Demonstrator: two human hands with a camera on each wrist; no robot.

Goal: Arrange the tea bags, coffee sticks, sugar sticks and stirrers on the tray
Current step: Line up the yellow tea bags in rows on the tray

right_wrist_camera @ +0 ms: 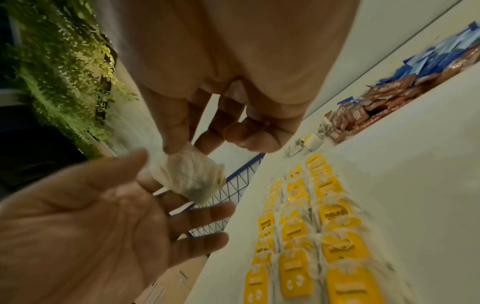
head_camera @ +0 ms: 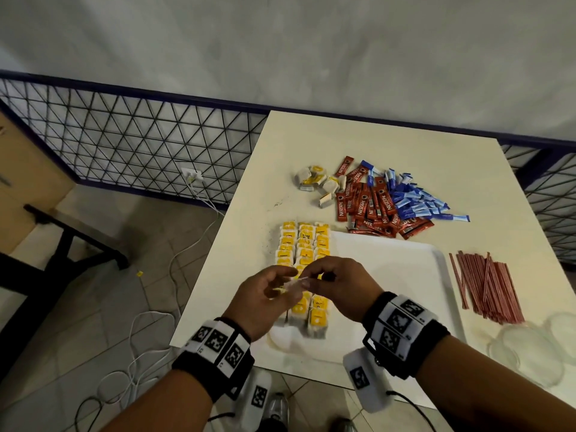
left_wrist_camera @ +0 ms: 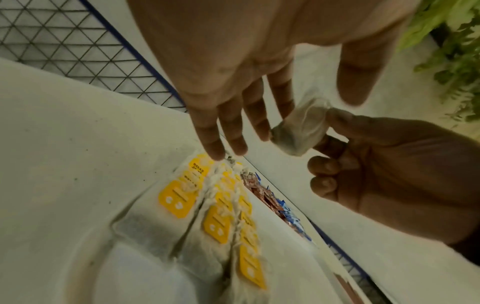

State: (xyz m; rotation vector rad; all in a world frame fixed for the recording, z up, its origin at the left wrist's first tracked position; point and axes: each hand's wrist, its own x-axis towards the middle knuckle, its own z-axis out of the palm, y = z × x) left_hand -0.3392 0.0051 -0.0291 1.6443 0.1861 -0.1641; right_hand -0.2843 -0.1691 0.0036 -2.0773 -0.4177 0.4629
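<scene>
Grey wall [head_camera: 311, 42], tiled floor [head_camera: 93, 322]

The right hand [left_wrist_camera: 389, 174] pinches a crumpled tea bag [left_wrist_camera: 301, 129] beside the straight fingers of the left hand [left_wrist_camera: 233, 82], above rows of yellow-tagged tea bags [left_wrist_camera: 218, 222] on the tray [left_wrist_camera: 46, 144].

The red coffee sticks [head_camera: 371, 204] heaped on the table beyond my tray carry "NESCAFE" in white capitals — legible on several, running along each stick. The yellow tags [right_wrist_camera: 335, 214] of the tea bags I have laid in rows read "RELAX" in dark print — clear from both wrist views. The writing on the blue sugar sticks [head_camera: 414, 201] is too small for me to read.
</scene>
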